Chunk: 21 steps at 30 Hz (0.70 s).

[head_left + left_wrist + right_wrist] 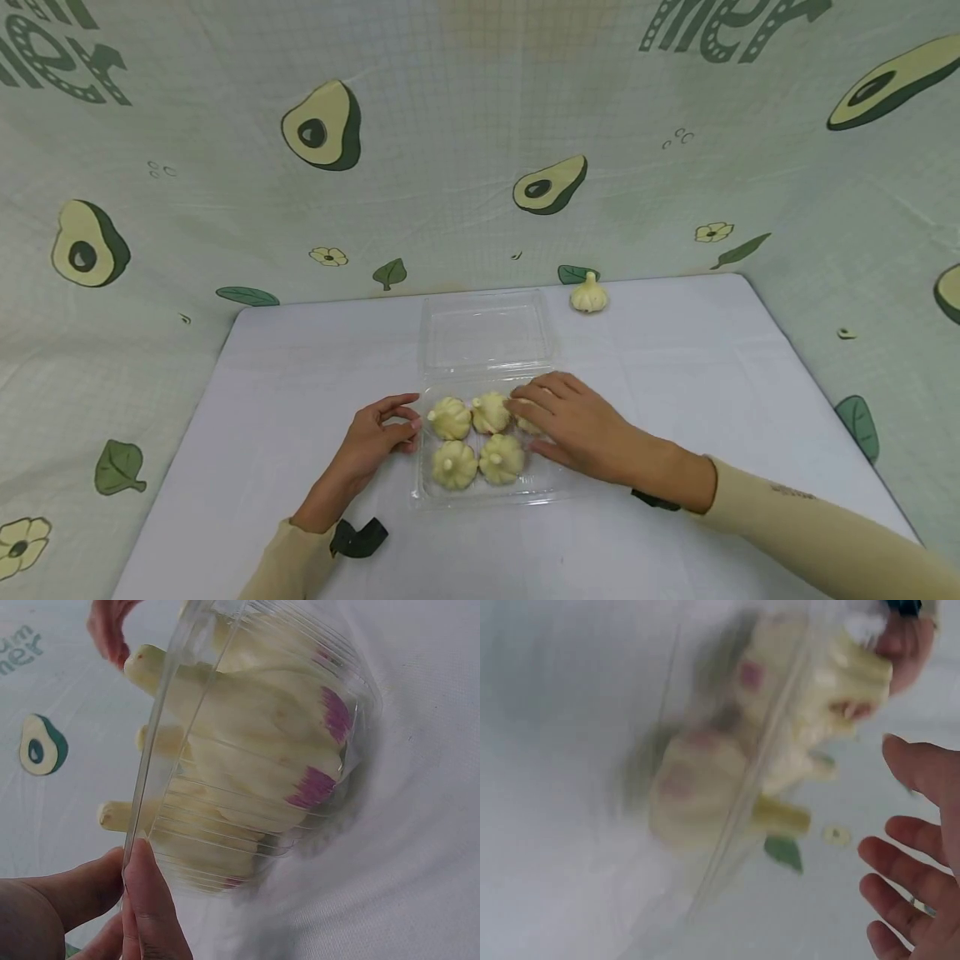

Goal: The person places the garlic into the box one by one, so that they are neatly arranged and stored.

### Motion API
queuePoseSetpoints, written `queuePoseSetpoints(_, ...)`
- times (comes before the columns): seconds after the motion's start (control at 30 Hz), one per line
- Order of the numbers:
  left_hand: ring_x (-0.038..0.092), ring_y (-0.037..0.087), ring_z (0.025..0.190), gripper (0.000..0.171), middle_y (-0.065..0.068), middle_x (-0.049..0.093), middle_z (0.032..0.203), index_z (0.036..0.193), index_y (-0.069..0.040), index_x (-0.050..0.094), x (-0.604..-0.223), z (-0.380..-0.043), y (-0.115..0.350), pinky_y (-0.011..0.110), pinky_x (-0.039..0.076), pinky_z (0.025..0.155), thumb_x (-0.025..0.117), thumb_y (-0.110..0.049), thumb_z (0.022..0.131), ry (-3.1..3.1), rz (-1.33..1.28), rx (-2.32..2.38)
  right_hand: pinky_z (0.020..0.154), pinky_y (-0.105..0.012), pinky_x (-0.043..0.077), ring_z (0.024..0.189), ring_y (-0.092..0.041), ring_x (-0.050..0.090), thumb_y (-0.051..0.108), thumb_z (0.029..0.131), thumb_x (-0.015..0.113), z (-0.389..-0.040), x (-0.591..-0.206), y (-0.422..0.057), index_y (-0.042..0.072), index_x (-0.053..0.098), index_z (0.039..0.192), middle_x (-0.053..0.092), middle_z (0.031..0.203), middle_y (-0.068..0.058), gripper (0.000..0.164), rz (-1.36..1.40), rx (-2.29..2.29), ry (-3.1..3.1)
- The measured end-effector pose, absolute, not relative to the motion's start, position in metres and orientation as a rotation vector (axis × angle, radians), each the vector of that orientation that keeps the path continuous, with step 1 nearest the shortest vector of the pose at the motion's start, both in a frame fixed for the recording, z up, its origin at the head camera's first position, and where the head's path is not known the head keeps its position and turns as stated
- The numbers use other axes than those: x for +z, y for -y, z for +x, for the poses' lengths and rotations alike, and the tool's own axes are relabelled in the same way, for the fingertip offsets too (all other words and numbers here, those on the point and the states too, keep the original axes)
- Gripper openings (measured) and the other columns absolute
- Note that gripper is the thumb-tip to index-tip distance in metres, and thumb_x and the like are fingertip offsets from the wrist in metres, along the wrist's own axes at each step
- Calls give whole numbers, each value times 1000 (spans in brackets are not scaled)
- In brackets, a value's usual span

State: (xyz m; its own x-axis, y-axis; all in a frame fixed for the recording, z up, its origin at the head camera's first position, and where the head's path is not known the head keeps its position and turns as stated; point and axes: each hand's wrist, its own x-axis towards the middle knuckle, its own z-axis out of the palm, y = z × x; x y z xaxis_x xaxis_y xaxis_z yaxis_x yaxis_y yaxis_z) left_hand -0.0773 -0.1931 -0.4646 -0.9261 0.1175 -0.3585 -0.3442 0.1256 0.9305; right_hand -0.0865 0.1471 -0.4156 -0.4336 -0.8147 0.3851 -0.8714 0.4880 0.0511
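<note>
A clear plastic box (480,497) lies on the table with its hinged lid folded back, holding several pale garlic bulbs (454,464). In the left wrist view, purple patches mark the undersides of the bulbs (262,727). My left hand (382,433) pinches the box's left rim between thumb and fingers. Over the box's right side, my right hand (581,425) partly covers one bulb (528,417). The right wrist view has this hand's fingers (907,862) spread and apart from the blurred garlic, gripping nothing.
One more garlic bulb (588,295) stands at the table's back edge, right of the open lid (487,333). A white cloth covers the table (300,358). Behind it hangs a curtain (450,125) printed with avocados. Black straps (360,539) sit at the wrists.
</note>
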Motion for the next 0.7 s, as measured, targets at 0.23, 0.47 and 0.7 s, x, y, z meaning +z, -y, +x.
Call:
queuePoseSetpoints(0.23,69,10,73,52,11,63,112,150,7,51,-464,-77,193,24,62,70,68,2,101,-2062,-216,1858,105,-56,49,122,-38,59,27,82,94,-117,-408,-186,0,61,140,63,140,-18,72,1077,348,2489)
queuePoseSetpoints(0.47,69,10,73,53,11,63,112,151,7,51,-464,-76,194,24,62,70,68,2,101,-2062,-217,1861,105,-63,46,127,-45,56,22,86,90,-143,-417,-215,-4,59,141,59,145,-23,69,796,375,2595)
queuePoseSetpoints(0.7,69,9,73,52,10,63,112,150,6,51,-463,-77,193,23,62,70,68,2,101,-2065,-219,1862,110,-66,41,131,-50,52,23,90,85,-167,-425,-231,-9,56,142,55,148,-28,68,618,383,2683)
